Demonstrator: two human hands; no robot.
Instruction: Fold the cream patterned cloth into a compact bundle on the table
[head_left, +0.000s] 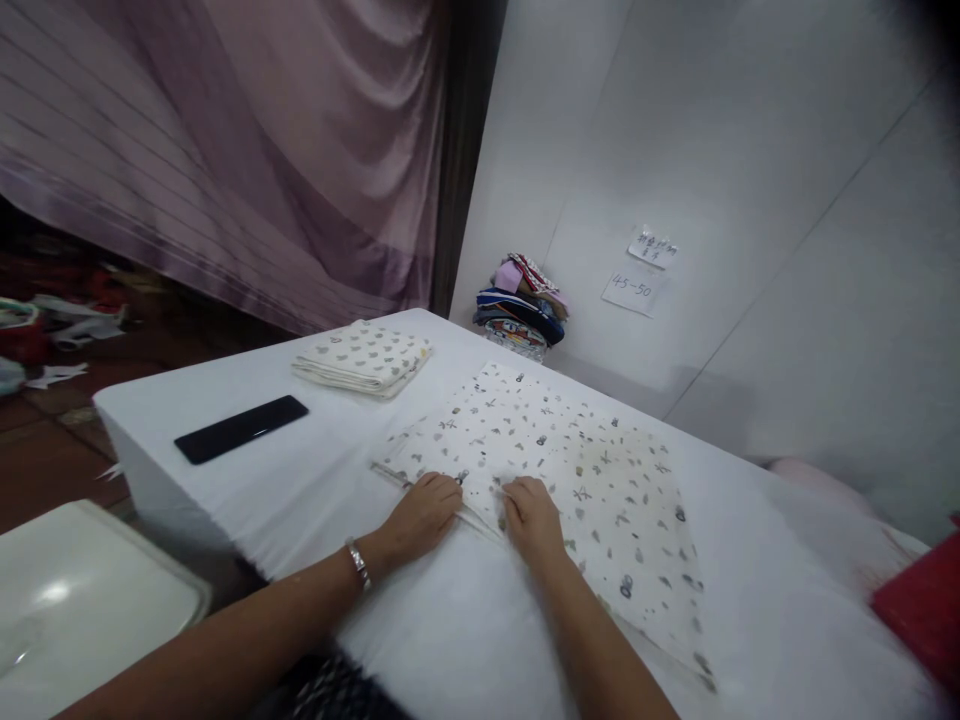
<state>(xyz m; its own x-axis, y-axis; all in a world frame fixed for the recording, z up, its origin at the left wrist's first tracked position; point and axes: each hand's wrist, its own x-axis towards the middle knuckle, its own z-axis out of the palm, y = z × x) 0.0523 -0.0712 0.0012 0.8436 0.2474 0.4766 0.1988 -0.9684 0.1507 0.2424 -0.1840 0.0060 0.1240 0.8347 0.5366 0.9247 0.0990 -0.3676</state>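
Observation:
A cream cloth printed with small grey-green motifs lies spread over the white-covered table. My left hand, with a silver watch or bracelet at the wrist, has its fingers closed on the cloth's near edge. Just to the right, my right hand is closed on the same edge, fingertips pinched on the fabric. A short gap parts the two hands, and the edge between them is slightly lifted. Beyond my left hand sits a folded cloth with a similar leaf-like print.
A black phone-like slab lies on the white tablecloth at the left. Folded clothes are piled by the wall under two paper notes. A pale plastic stool or chair stands at lower left, and something red is at right.

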